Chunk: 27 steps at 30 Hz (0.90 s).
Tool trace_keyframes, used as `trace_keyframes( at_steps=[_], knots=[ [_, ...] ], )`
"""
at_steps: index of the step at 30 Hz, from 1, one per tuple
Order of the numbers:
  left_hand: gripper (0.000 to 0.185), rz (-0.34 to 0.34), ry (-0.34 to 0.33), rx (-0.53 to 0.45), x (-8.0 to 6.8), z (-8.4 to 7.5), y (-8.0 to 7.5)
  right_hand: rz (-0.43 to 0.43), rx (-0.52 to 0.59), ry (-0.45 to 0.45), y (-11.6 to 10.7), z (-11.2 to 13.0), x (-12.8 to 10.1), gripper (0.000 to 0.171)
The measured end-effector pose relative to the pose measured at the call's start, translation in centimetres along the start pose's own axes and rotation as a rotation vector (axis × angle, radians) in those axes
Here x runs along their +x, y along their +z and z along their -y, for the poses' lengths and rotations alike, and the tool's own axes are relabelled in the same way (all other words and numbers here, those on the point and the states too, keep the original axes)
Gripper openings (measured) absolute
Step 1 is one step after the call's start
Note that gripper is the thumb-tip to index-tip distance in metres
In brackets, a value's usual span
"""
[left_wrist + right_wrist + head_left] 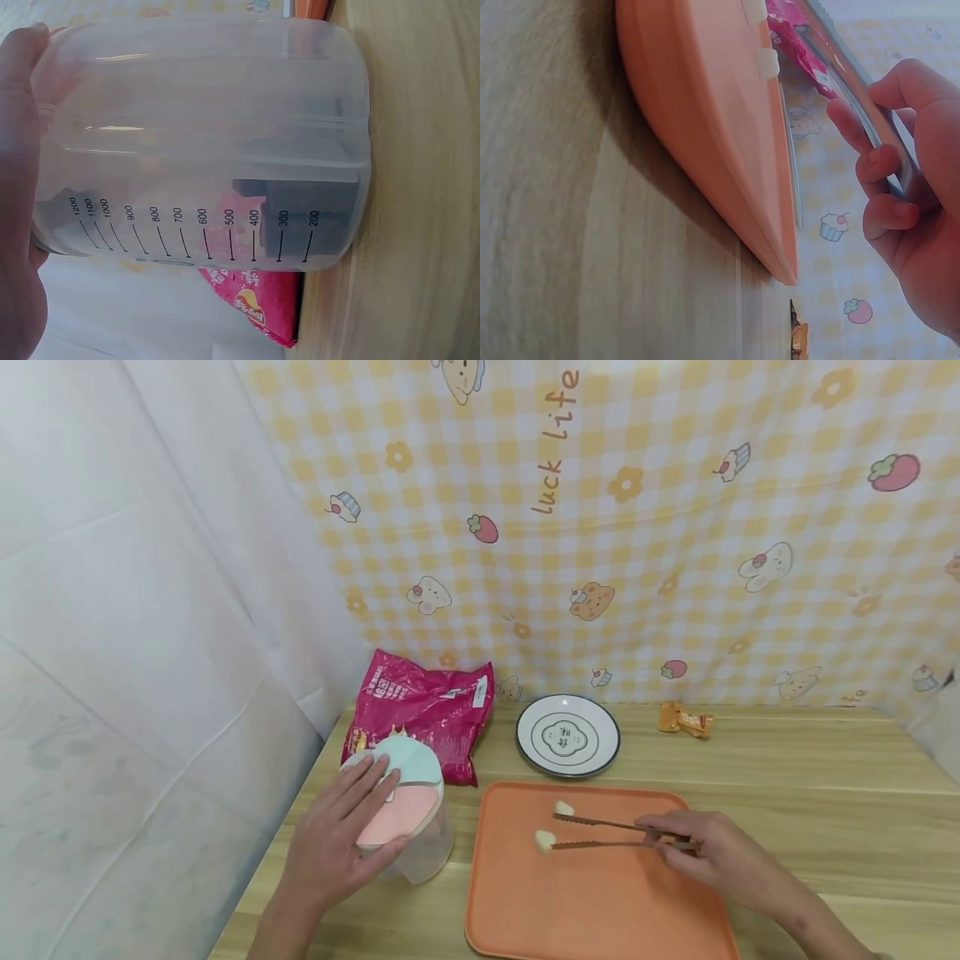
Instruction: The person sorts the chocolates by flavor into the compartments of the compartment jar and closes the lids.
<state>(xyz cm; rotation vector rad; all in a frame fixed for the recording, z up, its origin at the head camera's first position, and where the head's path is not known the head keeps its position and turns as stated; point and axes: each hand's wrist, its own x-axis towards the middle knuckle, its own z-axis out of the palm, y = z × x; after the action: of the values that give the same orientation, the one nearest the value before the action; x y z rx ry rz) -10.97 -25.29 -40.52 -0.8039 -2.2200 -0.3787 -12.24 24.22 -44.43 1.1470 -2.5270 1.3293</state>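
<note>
My left hand rests flat over the pink and mint-green lid of a clear plastic container, fingers spread across its top. Measuring marks run up the container wall in the left wrist view. With my right hand I grip a pair of metal tongs, their two arms apart over the orange tray. Near the tips lie two small white pieces; the nearer piece is beside one tip, the farther piece beside the other. Whether the tips touch them is unclear.
Behind the container lies a magenta bag. A white plate with a dark rim stands beyond the tray. Farther right is a small orange wrapped packet. A checked curtain hangs along the table's back edge.
</note>
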Motion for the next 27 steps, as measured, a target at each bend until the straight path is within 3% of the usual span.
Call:
trace_keyframes(
  at_steps=[7, 19, 27],
  knots=[
    [0.066, -0.127, 0.040, -0.021, 0.6, -0.2, 0.7, 0.009, 0.007, -0.004, 0.3, 0.1, 0.4, 0.034],
    [0.065, -0.148, 0.016, -0.041, 0.5, -0.3, 1.3, 0.009, 0.003, 0.000, 0.7, 0.1, 0.7, 0.034],
    [0.058, -0.140, -0.086, -0.115, 0.5, -0.5, 1.1, 0.020, -0.006, 0.003, 0.9, -0.1, 0.7, 0.034]
  ],
)
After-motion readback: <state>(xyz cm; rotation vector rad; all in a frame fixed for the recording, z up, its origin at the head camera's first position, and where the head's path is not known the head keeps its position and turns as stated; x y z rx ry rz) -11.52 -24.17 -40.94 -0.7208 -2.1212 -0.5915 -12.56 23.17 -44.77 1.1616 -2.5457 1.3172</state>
